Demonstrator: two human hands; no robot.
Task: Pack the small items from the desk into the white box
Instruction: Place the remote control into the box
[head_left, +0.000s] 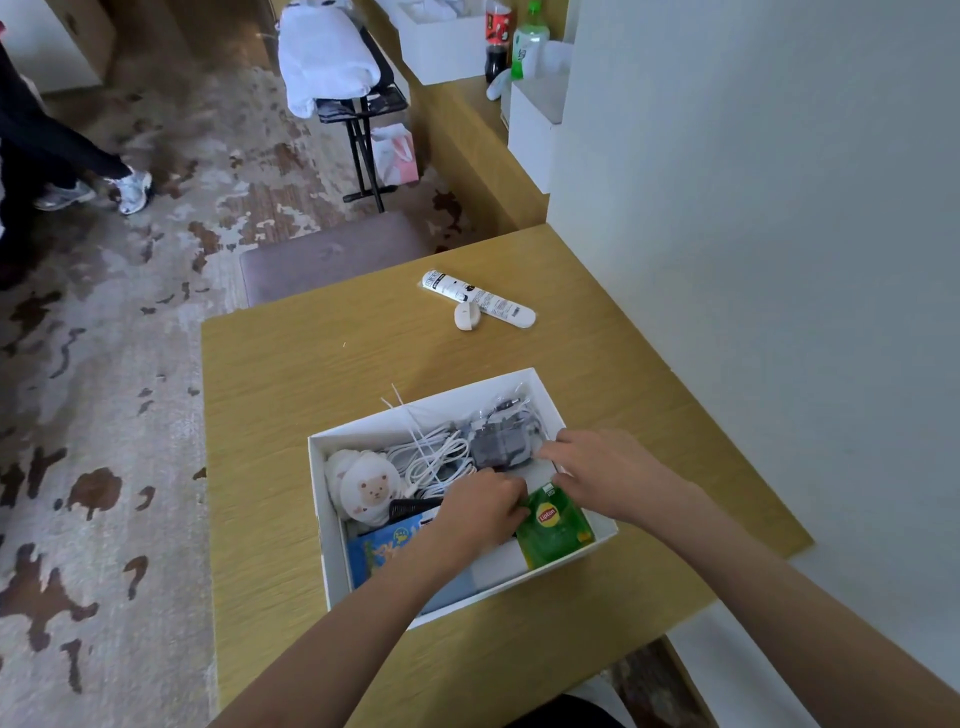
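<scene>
The white box (318, 499) sits on the wooden desk (291, 395). Inside lie a round bear-print pad (366, 488), white cables (436, 457), a grey adapter in a clear bag (501, 441), a black comb (413, 506), a blue packet (382, 548) and a green Lipton tea packet (553, 527). My left hand (480, 506) is in the box, fingers curled at the tea packet's left edge. My right hand (597, 473) reaches over the box's right rim, fingers stretched toward the adapter bag. A white tube (478, 299) and a small white cap-like item (466, 316) lie on the desk beyond the box.
A brown stool (332, 254) stands beyond the desk. Farther back are a folding rack with white cloth (332, 57), a pink bag (397, 153), and a counter with white boxes and bottles (511, 41). A person's legs (72, 166) are at the far left. A wall runs along the right.
</scene>
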